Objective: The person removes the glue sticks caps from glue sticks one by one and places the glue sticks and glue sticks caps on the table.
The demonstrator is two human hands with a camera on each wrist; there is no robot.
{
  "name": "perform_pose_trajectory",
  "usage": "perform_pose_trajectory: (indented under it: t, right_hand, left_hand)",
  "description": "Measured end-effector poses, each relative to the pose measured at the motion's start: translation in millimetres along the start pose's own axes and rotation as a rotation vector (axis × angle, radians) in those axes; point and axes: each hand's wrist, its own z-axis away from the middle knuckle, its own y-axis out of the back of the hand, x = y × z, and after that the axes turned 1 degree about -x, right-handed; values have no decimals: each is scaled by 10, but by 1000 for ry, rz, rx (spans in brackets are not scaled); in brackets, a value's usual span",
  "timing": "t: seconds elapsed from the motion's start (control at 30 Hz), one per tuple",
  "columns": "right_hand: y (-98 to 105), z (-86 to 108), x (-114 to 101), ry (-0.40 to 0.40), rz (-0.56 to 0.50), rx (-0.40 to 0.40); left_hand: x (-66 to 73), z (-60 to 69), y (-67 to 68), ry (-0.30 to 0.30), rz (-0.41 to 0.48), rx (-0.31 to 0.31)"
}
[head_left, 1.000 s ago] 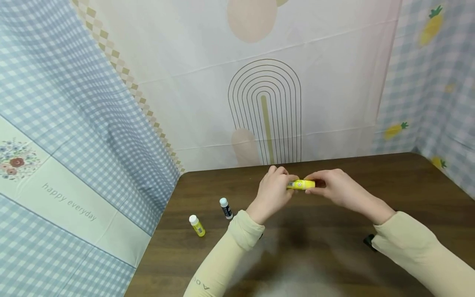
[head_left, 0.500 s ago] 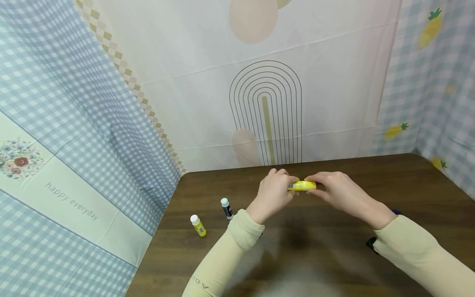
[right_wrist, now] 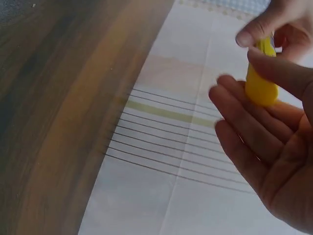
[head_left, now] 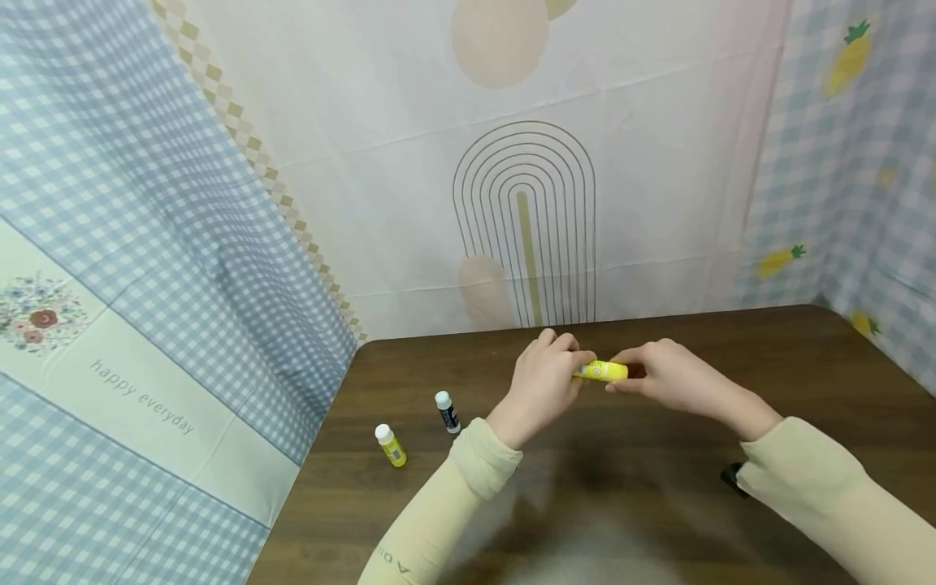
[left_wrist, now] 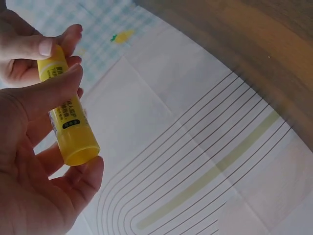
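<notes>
A yellow glue stick (head_left: 605,371) is held up over the table, lying nearly level between both hands. My left hand (head_left: 544,378) grips its left end, with the thumb across the printed label in the left wrist view. At the other end, the yellow cap (right_wrist: 261,88), my right hand (head_left: 669,374) pinches with thumb and fingers; its remaining fingers extend loosely in the right wrist view. The cap looks fitted on the tube. The round base (left_wrist: 82,152) faces the left wrist camera. Part of the label is hidden under the left fingers.
Left of the left forearm stand a dark blue glue stick with a pale cap (head_left: 448,412) and a yellow one with a white cap (head_left: 391,445). A small black object (head_left: 734,479) lies partly under the right sleeve. Patterned curtains border the brown table (head_left: 351,520).
Both hands and the glue stick have shifted slightly right, and the stick now tilts a little down at its right end. The right fingers have changed their hold on the cap end.
</notes>
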Motion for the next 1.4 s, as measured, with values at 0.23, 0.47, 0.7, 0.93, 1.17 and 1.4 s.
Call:
perform_pose_trajectory:
  t: [0.23,0.47,0.7,0.93,1.17,1.4]
  right_hand:
    - [-134,32,-14,142,175,248]
    - [-215,58,-3,195,312,367]
    - [-92,36,46,0,-57,45]
    - [-135,101,82,21,-119,44]
    - [-226,158,99,151,34,235]
    - [-268,183,192,374,183,402]
  left_hand:
    - [-25,-39,-3,68,105,-67]
    - [-80,-64,-17,156,290,-226]
    - [-57,-15,-44,74,195,-136]
    - [-35,15,-43,43,217,-162]
    - [-91,-33,-7,47,295,-240]
    - [-121,-54,44,87,439,-311]
